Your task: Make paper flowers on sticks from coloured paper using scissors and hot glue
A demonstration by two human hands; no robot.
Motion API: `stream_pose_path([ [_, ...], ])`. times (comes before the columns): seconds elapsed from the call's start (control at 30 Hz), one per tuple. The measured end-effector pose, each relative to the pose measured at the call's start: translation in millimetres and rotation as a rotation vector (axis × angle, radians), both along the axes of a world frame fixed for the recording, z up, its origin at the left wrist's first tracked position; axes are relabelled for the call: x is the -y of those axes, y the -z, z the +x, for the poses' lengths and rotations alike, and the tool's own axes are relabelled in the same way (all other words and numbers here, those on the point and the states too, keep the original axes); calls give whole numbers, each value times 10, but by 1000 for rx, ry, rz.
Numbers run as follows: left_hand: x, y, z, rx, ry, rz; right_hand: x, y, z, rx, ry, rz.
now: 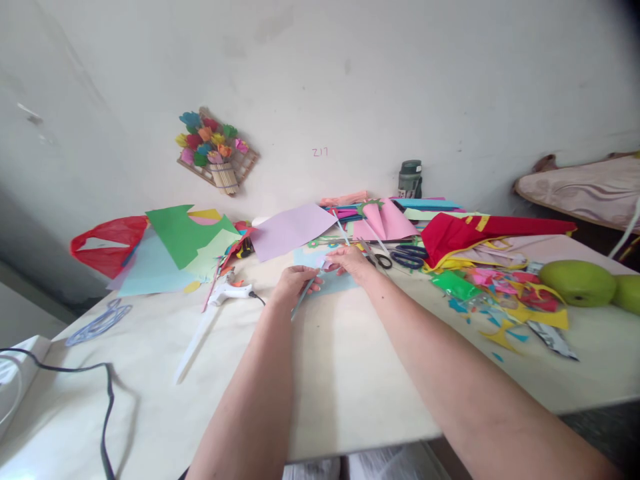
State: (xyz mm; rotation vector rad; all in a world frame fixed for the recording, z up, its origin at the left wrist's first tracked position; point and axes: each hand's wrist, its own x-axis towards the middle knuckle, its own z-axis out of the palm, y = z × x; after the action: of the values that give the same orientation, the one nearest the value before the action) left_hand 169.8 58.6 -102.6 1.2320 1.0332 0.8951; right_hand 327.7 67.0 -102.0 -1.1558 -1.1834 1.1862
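Over the middle of the table, my left hand [294, 283] is closed on a thin pale blue stem-like strip [301, 303] that slants down toward me. Close beside it, my right hand [353, 260] pinches a small lilac paper piece [321, 263] at the strip's upper end. Whether the two are joined I cannot make out. A light blue sheet of paper [334, 287] lies beneath the hands. Just right of my right hand rest scissors [383, 261] with dark handles. To the left is a white hot glue gun [229, 291] with a cord.
A lilac sheet [293, 230] and a green sheet [185, 233] lie at the back. Paper scraps [505, 300], a red cloth [460, 237] and large green fruit [577, 283] are on the right. A black cable [107, 413] crosses the left front from a white power strip [23, 373].
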Motion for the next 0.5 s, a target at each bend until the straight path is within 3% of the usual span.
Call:
stream_pose_path([
  [0.5,1,0,2,-11,-8,-2,-30,35,16,5,-14,6],
])
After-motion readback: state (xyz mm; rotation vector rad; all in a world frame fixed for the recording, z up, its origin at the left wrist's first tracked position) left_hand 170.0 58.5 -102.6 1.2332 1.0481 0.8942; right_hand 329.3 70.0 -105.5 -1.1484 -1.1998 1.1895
